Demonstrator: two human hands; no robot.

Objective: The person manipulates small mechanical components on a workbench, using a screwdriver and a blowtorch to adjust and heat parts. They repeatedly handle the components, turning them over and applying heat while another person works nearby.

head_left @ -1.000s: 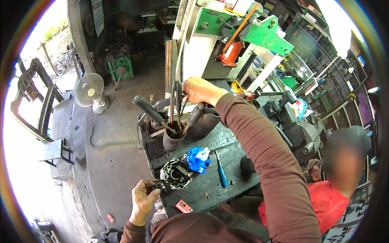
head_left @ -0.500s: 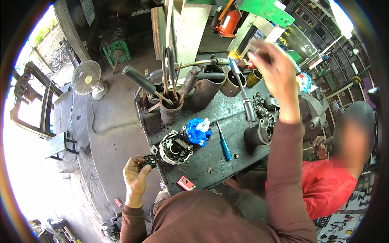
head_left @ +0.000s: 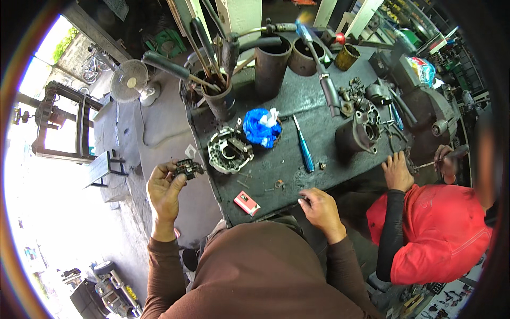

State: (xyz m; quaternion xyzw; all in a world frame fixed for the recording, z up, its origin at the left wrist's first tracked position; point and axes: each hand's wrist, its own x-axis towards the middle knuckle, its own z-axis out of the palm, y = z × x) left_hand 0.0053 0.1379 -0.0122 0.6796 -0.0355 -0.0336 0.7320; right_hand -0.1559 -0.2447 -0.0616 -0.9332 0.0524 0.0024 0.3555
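Observation:
My left hand point(head_left: 164, 195), off the left edge of the workbench, pinches a small dark part with metal contacts point(head_left: 187, 169) between thumb and fingers. Just right of it on the bench lies a round metal housing point(head_left: 229, 151) with an open centre. Close to the bench's front edge is my right hand point(head_left: 322, 211), its fingers loosely bent and thumb apart, with nothing visible in it. A blue-handled screwdriver point(head_left: 304, 149) lies beyond that hand. Between my hands, near the edge, are a red and white packet point(head_left: 247, 203) and several small screws.
A blue crumpled bag point(head_left: 261, 128) sits behind the housing. A torch point(head_left: 329, 91) with a flame at its tip leans on a metal pot. Tools stand in a cylinder point(head_left: 219, 102). At right, a co-worker in a red shirt point(head_left: 441, 232) works at the bench with a tool.
My right hand has come down from above the torch to the bench's front edge. My left hand still holds the dark part. The view has shifted, showing more of the co-worker.

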